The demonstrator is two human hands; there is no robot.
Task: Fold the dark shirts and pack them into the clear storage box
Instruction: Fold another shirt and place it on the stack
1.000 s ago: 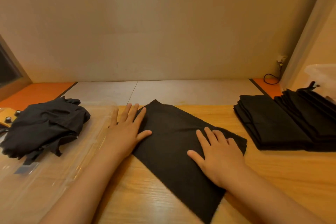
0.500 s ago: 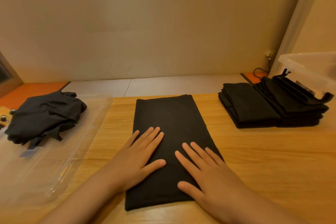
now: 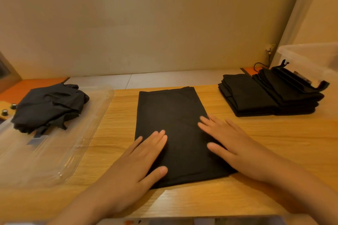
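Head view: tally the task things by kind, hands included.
Dark shirt lots: 3 (flat shirt, folded stack, crumpled heap)
Clear plastic items: 2 (storage box, clear lid)
Hands: 2 (left hand, right hand), both pressing flat on the flat shirt
Total: 7

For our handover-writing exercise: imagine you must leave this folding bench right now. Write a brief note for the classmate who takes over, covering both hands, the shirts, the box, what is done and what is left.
Left hand: flat, fingers straight, pressing the near left part of the centre shirt.
Right hand: flat on its near right edge.
The centre shirt lies as a long rectangle on the table.
Folded stack: far right, beside the clear storage box.
Crumpled shirts: on the clear lid, left.
Done: one stack folded.
Left: finish this fold, fold the crumpled shirts, pack everything.
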